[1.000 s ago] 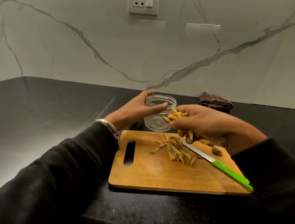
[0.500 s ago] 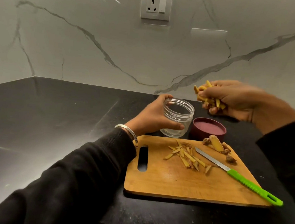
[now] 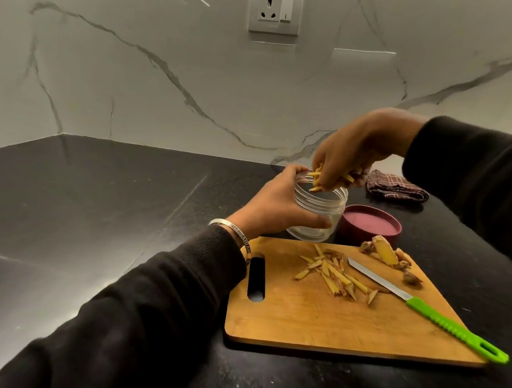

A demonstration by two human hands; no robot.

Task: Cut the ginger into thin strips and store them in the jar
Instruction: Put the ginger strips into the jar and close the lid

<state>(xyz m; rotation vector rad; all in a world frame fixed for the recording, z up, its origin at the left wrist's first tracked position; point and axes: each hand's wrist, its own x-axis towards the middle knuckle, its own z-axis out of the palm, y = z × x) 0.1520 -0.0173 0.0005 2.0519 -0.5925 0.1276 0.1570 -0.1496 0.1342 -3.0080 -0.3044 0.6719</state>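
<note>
Right hand [image 3: 349, 154] with ginger strips [image 3: 317, 180] just above jar [image 3: 318, 211] mouth.

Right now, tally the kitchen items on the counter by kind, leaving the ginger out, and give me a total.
Jar: 1
Lid: 1
Cutting board: 1
Knife: 1
Cloth: 1
Total: 5
</note>
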